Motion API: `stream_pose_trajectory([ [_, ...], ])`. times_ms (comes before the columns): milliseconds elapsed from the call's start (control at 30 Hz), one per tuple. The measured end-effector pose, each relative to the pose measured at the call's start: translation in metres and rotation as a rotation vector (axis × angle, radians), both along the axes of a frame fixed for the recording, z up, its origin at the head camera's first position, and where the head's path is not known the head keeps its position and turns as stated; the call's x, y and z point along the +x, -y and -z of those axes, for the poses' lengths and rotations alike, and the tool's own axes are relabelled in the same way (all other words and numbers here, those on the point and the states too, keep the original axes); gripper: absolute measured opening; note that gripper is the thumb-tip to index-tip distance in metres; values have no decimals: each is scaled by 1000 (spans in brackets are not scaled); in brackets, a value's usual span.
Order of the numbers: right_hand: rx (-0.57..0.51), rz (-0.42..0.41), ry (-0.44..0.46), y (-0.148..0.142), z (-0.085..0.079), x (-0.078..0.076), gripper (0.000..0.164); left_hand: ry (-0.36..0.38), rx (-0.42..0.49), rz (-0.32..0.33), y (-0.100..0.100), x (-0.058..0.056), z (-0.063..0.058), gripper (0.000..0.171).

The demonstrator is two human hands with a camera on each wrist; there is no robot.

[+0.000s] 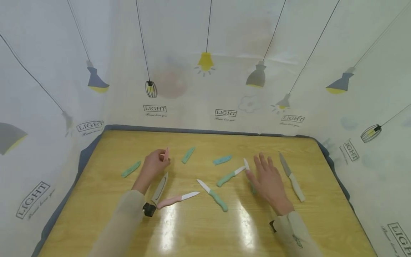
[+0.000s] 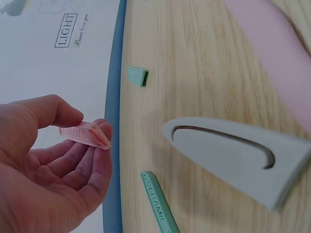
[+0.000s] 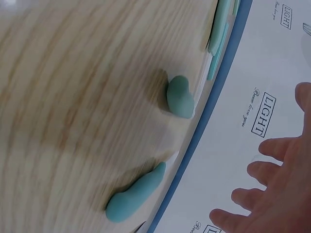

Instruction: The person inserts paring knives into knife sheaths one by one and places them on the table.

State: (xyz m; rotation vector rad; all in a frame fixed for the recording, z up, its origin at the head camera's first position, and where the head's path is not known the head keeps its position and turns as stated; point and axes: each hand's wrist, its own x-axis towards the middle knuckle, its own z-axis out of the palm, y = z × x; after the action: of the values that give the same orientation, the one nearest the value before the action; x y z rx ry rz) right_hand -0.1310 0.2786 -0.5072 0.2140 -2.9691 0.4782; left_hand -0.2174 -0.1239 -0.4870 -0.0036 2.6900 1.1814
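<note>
My left hand (image 1: pixel 155 165) pinches a small pink knife sheath (image 2: pixel 83 133) between thumb and fingers, raised above the table. Beside that wrist lies a grey knife sheath (image 1: pixel 160 187) with a long slot. A pink-handled knife (image 1: pixel 170 202) with a white blade rests just right of it. My right hand (image 1: pixel 268 178) has its fingers straight and spread and holds nothing. Partly hidden by it is a green-handled knife, its white blade (image 1: pixel 246 163) showing past the thumb. To the hand's right lies a cream-handled knife (image 1: pixel 297 187) with a grey blade.
Two more green-handled knives, one nearer (image 1: pixel 219 201) and one farther (image 1: pixel 226 179), lie mid-table. Green sheaths rest at the left (image 1: pixel 131 169) and back (image 1: pixel 188 155), and a blue-green sheath (image 1: pixel 222 160) farther right. A printed curtain (image 1: pixel 192 110) encloses the wooden table (image 1: pixel 205 235).
</note>
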Motion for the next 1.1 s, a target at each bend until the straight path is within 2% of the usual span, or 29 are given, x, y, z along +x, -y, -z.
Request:
stream_pose_trajectory([
  [200, -6, -16, 17, 3, 0, 2, 78, -63, 35, -18, 1, 11, 1, 47],
  [433, -5, -21, 32, 16, 1, 4, 79, -117, 17, 12, 5, 13, -6, 46],
  [833, -8, -45, 10, 25, 0, 6, 78, -114, 71, -34, 1, 17, -4, 46],
  [1100, 37, -110, -21, 51, 5, 2, 72, -122, 103, -48, -1, 22, -4, 47],
])
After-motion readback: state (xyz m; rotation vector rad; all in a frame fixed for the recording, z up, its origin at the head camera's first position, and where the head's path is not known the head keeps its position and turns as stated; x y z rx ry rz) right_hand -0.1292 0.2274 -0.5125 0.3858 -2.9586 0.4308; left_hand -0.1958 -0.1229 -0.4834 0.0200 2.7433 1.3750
